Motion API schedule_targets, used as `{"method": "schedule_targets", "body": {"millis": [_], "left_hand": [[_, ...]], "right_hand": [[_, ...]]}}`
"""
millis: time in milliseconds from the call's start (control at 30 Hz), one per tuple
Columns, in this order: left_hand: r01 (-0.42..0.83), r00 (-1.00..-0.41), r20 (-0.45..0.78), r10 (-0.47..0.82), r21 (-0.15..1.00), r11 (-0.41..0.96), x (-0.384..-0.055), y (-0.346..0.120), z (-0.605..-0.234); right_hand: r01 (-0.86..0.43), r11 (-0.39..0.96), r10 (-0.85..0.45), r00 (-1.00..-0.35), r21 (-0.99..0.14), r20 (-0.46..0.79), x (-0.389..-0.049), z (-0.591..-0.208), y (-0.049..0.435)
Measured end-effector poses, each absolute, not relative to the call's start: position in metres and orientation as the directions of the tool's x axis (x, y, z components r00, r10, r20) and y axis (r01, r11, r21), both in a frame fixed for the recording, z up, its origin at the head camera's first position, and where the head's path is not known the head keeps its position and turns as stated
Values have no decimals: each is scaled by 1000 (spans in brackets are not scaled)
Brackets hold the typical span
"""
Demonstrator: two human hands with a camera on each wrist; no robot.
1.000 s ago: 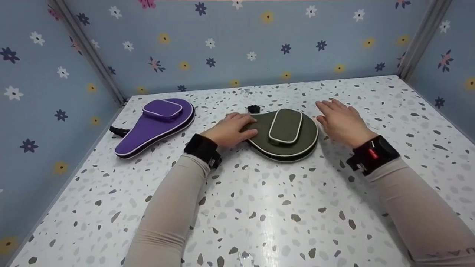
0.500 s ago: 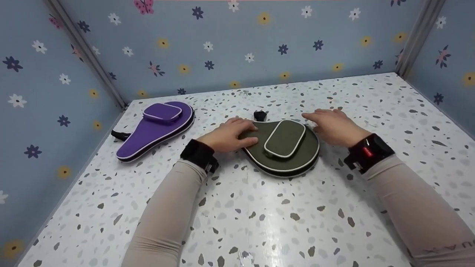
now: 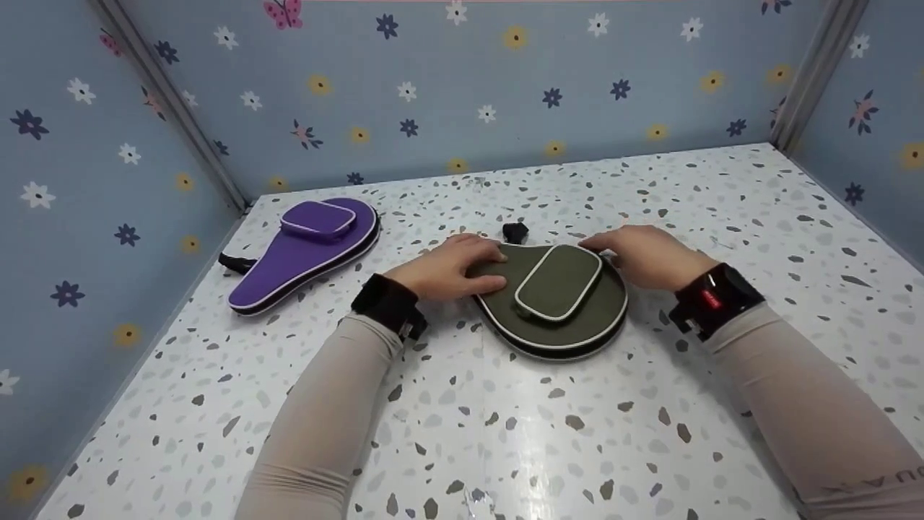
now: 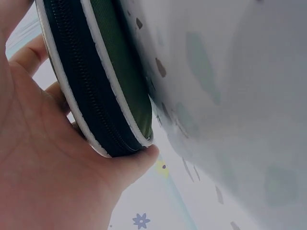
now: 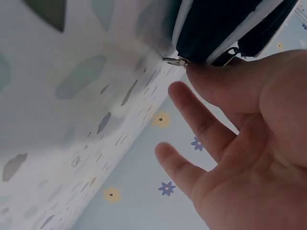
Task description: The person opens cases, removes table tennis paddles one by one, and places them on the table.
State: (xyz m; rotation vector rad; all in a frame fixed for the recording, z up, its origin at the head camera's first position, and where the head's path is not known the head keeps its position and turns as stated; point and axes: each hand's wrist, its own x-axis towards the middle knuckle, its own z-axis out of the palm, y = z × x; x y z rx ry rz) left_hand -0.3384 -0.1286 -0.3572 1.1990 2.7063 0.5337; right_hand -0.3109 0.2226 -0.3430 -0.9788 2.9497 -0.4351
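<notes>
Thumb and fingers of the left hand (image 3: 456, 269) are wrapped around the narrow end of a green case (image 3: 556, 331), which lies flat on the table (image 3: 498, 419), about midway along the back edge and a little in from it. Over at the rounded end, the right hand (image 3: 653, 254) bends in from the side; its thumb touches the metal zip pull (image 5: 173, 61), two other fingers sticking out free, though I can't tell whether the pull is pinched or merely touched. A raised pocket (image 3: 559, 282) sits on top, and a black strap (image 3: 515, 232) pokes out behind. Nearer the back left corner rests a purple case (image 3: 297, 253), touched by neither hand.

What I'd worry about is slippage: that pull looks small, and a thumb could slide right off it. A sideways tug, should the left grip slacken, might swing the case round, and slack fabric could jam the zip.
</notes>
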Motion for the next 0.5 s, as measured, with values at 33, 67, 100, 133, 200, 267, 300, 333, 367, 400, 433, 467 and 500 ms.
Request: {"method": "schedule_targets", "body": {"millis": [33,67,100,133,200,267,300,333,367,400,433,467,500], "left_hand": [[693,-674,23,739,369,620,-338,-128,-358],[694,-673,24,739,367,620,-338,-128,-358],[694,-673,25,739,366,620,-338,-128,-358],[694,-673,25,739,366,620,-338,-129,-359],[695,-672,24,741,367,618,-337,-129,-359],[697,-669,26,743,369,615,-337,-129,-358],[699,-667,28,745,369,613,-337,-130,-358],[700,-666,30,745,369,611,-337,-130,-358],[700,-666,32,745,370,610,-337,-130,-358],[701,-666,33,745,369,610,-337,-129,-358],[701,-667,34,745,369,611,-337,-129,-358],[701,-667,34,744,368,611,-337,-129,-358],[700,-668,34,744,367,612,-338,-129,-358]], "right_hand": [[-582,767,-584,-807,-269,80,-311,-344,223],[-580,768,-583,-809,-270,80,-311,-345,223],[-580,769,-582,-809,-269,82,-312,-346,223],[-581,769,-582,-809,-268,84,-312,-347,223],[-579,771,-579,-811,-265,89,-314,-349,223],[-587,769,-583,-806,-252,101,-315,-350,223],[-595,766,-588,-802,-244,108,-315,-350,224],[-599,764,-591,-799,-239,110,-315,-349,224],[-603,762,-595,-796,-235,109,-314,-349,224],[-602,763,-596,-796,-235,106,-314,-349,224],[-600,764,-595,-797,-237,101,-314,-348,225],[-599,764,-596,-798,-239,94,-313,-348,225],[-597,765,-596,-798,-241,86,-313,-348,226]]}}
